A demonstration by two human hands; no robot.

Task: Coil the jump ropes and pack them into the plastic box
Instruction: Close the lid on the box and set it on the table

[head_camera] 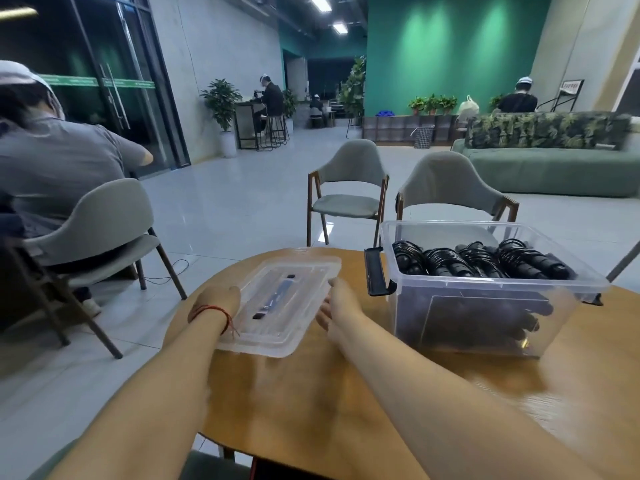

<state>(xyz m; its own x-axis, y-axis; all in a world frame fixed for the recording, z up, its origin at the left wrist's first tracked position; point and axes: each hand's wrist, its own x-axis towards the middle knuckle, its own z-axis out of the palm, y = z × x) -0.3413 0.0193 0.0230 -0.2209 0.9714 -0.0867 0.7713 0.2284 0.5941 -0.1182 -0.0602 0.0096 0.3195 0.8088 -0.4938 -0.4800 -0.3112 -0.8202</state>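
A clear plastic box point(485, 317) stands on the right of the round wooden table point(346, 393). Several coiled black jump ropes point(478, 259) lie side by side inside it, near the top. A black latch handle point(377, 271) hangs on its left end. The clear lid point(280, 306) sits left of the box, slightly lifted off the table. My left hand point(218, 303) grips the lid's left long edge, a red string on the wrist. My right hand point(341, 303) holds the lid's right edge, fingers under the rim.
Two grey chairs point(349, 199) stand beyond the table's far edge. A person sits in another chair point(100, 230) at the left. A green sofa point(554, 168) is at the back right. Tiled floor surrounds the table.
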